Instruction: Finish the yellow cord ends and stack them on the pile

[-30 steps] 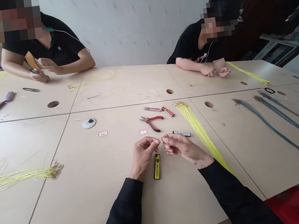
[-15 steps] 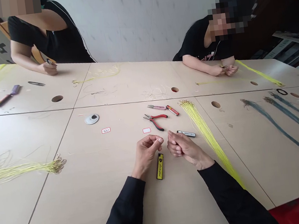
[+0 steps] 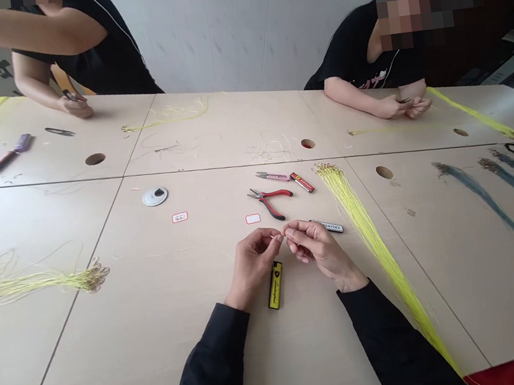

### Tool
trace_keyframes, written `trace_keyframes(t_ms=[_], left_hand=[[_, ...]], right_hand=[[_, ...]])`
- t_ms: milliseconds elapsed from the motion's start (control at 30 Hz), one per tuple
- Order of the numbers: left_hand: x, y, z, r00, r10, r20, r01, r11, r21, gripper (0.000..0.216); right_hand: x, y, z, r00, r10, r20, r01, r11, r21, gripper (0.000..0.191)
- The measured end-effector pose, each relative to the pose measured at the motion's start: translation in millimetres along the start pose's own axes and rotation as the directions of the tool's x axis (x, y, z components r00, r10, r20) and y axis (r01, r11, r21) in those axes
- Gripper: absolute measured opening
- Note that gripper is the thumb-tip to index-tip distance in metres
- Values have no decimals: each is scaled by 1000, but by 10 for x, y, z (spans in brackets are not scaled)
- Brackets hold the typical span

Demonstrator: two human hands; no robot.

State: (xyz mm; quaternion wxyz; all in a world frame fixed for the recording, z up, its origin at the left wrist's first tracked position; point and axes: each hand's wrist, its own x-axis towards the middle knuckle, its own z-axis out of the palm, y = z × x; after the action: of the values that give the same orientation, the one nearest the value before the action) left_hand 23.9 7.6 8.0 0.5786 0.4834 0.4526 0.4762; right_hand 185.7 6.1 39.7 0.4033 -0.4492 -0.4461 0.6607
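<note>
My left hand [image 3: 252, 262] and my right hand [image 3: 316, 249] meet fingertip to fingertip above the table, both pinched on something too small to make out. A yellow lighter [image 3: 274, 284] lies flat just below my left hand. A black and white tag [image 3: 329, 227] lies beyond my right hand. Red-handled pliers [image 3: 271, 199], pink snips [image 3: 274, 176] and a red lighter [image 3: 302, 182] lie farther out. A long bundle of yellow cords [image 3: 371, 235] runs along my right side.
Another yellow cord bundle [image 3: 34, 283] lies at left, blue cords [image 3: 497, 206] at right. A white round disc [image 3: 155, 196] and small labels [image 3: 179, 217] sit mid-table. Two people in black work across the table [image 3: 238, 344], which has round holes [image 3: 95, 158].
My hands have come together, so the fingertips now touch; before they were a little apart. The view has tilted slightly. The person at far left has raised an arm.
</note>
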Motion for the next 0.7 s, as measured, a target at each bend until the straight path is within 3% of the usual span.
trace_keyframes(t_ms=[133, 300, 467, 567, 700], left_hand=[[-24, -34, 1, 999, 39, 14, -40, 996, 86, 27], [-36, 27, 18, 999, 49, 20, -52, 983, 177, 23], [17, 88, -10, 984, 21, -175, -16, 1000, 26, 28], [32, 118, -16, 984, -13, -179, -1, 997, -78, 31], [28, 165, 2, 979, -51, -198, 19, 987, -159, 33]], right_hand=[[-45, -68, -32, 997, -69, 14, 71, 969, -236, 27], [-110, -155, -41, 988, -149, 41, 146, 817, -557, 20], [-137, -164, -2, 990, -117, 81, 139, 678, -721, 21], [-151, -147, 89, 993, -110, 47, 106, 632, -768, 40], [-159, -97, 272, 998, 57, -21, -45, 455, -889, 46]])
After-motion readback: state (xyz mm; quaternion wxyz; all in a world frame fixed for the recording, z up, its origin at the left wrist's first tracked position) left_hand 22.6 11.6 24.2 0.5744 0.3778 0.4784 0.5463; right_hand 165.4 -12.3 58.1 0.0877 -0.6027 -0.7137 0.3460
